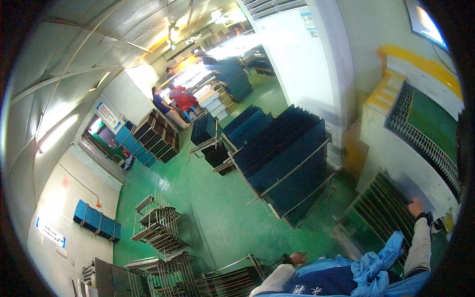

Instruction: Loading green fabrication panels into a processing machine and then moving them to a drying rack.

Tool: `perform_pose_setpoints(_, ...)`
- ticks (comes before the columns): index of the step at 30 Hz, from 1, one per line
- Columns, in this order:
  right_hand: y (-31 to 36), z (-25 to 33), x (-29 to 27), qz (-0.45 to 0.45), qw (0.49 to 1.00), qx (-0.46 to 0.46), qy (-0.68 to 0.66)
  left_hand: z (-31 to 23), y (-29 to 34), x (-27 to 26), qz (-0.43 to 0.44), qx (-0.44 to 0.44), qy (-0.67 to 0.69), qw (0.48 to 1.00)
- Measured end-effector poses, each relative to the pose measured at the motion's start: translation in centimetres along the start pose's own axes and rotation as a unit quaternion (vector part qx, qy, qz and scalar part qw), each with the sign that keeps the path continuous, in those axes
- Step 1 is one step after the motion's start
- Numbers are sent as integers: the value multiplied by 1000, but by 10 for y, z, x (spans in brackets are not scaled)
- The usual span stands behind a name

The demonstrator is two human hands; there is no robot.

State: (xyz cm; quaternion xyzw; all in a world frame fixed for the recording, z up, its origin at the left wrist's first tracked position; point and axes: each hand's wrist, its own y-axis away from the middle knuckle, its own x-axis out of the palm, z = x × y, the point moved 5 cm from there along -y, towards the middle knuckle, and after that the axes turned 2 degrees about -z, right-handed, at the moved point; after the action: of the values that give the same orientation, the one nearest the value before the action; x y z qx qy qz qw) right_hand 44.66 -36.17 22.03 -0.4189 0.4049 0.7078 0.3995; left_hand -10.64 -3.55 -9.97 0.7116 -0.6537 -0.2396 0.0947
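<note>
On the right, my right hand (416, 208) is at the edge of a rack of upright dark green panels (380, 207), below the machine. Its fingers look closed, but what they hold, if anything, is too small to make out. My left hand (298, 257) hangs low in front of me, above the green floor, near a slatted metal rack (230, 277). Its fingers are too small and dim to read. Both forearms are in light sleeves, and a blue cloth is knotted across my front.
Ahead stands a large rack of dark blue panels (292, 168), with smaller racks behind. A machine with a toothed conveyor (420, 131) is at right. Slatted metal racks (161, 227) stand on the left. Seated people (183, 99) work at a lit bench far back.
</note>
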Motion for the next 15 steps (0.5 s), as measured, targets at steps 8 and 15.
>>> perform_pose_setpoints(8, 3, -25, 3, -107, 994, -14, 24, -20, -1, 5, -98, -79, 51, 991)
perform_pose_setpoints(15, -4, -20, 9, -76, 997, -15, -12, -1, 3, 9, -39, -33, 159, 986)
